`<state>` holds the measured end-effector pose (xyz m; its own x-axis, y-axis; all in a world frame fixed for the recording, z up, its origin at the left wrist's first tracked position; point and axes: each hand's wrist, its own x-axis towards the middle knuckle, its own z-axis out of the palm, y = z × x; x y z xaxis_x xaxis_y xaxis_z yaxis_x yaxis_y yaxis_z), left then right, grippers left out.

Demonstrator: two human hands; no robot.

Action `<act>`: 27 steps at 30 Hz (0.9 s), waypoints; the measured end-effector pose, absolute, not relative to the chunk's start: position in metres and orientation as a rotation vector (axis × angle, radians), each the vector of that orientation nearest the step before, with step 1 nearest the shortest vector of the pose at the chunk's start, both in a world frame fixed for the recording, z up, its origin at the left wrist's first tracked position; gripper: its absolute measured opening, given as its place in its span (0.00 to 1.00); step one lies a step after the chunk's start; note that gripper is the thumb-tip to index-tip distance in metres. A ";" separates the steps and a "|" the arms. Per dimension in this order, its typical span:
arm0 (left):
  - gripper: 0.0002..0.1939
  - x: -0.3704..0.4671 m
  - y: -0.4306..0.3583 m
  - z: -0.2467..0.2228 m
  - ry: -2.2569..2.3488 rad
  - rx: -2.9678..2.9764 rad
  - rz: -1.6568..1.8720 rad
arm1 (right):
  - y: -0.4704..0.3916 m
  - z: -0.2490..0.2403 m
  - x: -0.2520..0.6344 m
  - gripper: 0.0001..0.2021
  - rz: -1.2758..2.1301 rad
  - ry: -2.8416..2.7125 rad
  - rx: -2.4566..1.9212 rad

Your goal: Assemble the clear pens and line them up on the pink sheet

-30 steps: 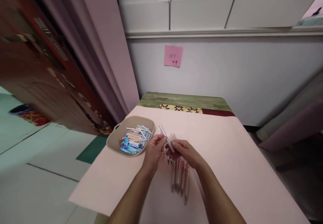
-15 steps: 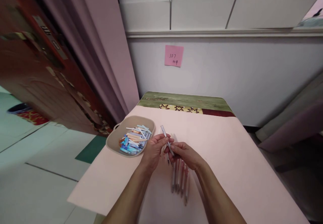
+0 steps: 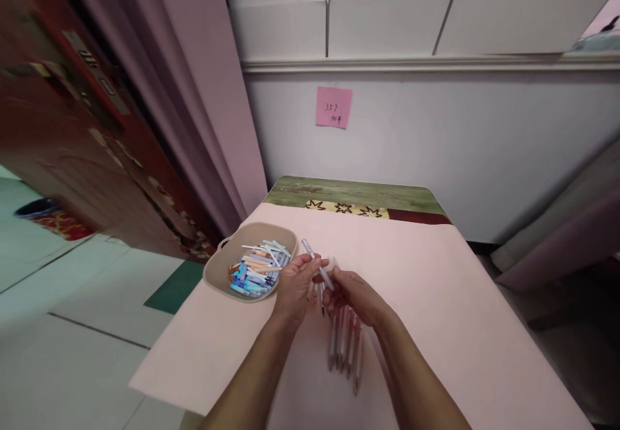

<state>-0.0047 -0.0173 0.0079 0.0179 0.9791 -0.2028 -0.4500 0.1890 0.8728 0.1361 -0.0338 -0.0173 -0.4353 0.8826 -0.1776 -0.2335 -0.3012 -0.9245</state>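
My left hand is closed, pinching a slim whitish pen between thumb and fingers, its upper end tilted up and left. At the pen's lower end, the curled fingers of my right hand close around it; the fingertips are blurred and partly hidden. Below my right hand, several clear-barrelled pens lie side by side on the table with their tips toward me. More slim pen parts lie under and between my hands, mostly covered by them.
A beige basket with a handle loop stands at the table's left edge, holding many blue, white and orange pens. A pale pink cover lies over the green-ended table. Behind it, a pink note sticks to the wall.
The pen has shifted slightly left and tilts more. My right thumb has slid up along its lower end. The basket and the row of pens stay in place.
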 end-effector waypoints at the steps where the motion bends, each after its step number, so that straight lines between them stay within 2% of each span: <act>1: 0.17 -0.004 -0.018 0.009 0.970 0.699 1.268 | -0.034 -0.017 0.136 0.26 1.843 -1.136 -0.922; 4: 0.18 -0.003 -0.018 0.010 0.965 0.667 1.276 | -0.034 -0.016 0.136 0.21 1.737 -1.120 -0.915; 11: 0.18 -0.001 -0.018 0.014 0.948 0.671 1.300 | -0.035 -0.015 0.133 0.26 1.797 -1.123 -0.963; 15: 0.19 0.000 -0.018 0.016 0.956 0.625 1.310 | -0.035 -0.015 0.133 0.24 1.661 -1.125 -0.953; 23: 0.18 0.003 -0.017 0.017 0.931 0.592 1.323 | -0.035 -0.014 0.133 0.21 1.674 -1.078 -0.954; 27: 0.20 0.003 -0.016 0.017 0.940 0.578 1.336 | -0.034 -0.013 0.134 0.23 1.664 -1.070 -0.929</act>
